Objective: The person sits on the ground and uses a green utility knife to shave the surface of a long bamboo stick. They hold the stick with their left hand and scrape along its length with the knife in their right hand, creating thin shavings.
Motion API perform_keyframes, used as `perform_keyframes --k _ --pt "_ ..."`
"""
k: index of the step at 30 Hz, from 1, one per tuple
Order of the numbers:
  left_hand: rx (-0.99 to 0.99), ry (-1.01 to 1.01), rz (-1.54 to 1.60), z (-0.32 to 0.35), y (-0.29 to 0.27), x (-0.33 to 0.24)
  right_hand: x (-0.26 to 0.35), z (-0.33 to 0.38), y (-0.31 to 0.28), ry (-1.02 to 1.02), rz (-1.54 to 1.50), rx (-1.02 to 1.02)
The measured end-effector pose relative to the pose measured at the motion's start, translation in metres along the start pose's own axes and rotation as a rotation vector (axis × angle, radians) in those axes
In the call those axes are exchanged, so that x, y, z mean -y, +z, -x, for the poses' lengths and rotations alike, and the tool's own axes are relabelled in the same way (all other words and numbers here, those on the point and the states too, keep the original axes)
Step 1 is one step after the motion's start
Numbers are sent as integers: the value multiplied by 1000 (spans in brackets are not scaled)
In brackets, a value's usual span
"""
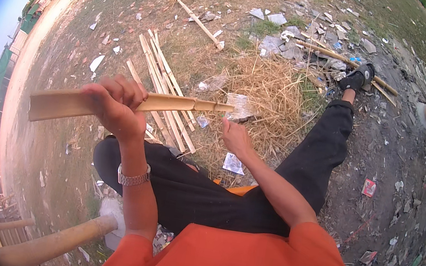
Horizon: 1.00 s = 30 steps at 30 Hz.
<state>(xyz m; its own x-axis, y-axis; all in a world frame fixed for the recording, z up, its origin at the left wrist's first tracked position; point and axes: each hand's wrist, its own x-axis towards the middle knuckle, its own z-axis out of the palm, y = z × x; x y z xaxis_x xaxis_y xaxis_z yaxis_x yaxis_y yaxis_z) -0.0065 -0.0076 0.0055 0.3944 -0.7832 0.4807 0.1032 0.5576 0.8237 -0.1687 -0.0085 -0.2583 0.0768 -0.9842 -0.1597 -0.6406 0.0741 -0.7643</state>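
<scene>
My left hand (116, 103) is closed around a split bamboo strip (63, 102) and holds it level in front of me, its far end pointing right. My right hand (235, 138) hangs just below that far end, fingers curled; whether it grips anything is hidden from view. I sit on the ground with black trousers (308, 158) and one leg stretched out to a dark sandal (357, 76). A wristwatch (133, 178) is on my left wrist.
A pile of split bamboo strips (161, 78) lies on the dirt beyond my hands. Dry straw (271, 95) and scattered litter cover the ground ahead. Bamboo poles (340, 57) lie at the back right, another pole (56, 244) at lower left.
</scene>
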Motion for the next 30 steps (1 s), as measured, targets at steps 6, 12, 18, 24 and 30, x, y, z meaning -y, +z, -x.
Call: perform_keyframes --k 6,12,18,24,30 --pt "7 39 -50 -1 -5 -5 18 2 -1 -28 -97 30" --pt "13 37 -48 -6 -7 -1 7 -12 -9 108 2 79" --pt "6 14 -58 -5 -5 -2 -13 -17 9 82 -2 58" --pt "-2 -4 -74 -12 -9 2 -21 -22 9 129 36 50" --pt "18 14 -84 -6 -8 0 -33 -31 20 141 30 67"
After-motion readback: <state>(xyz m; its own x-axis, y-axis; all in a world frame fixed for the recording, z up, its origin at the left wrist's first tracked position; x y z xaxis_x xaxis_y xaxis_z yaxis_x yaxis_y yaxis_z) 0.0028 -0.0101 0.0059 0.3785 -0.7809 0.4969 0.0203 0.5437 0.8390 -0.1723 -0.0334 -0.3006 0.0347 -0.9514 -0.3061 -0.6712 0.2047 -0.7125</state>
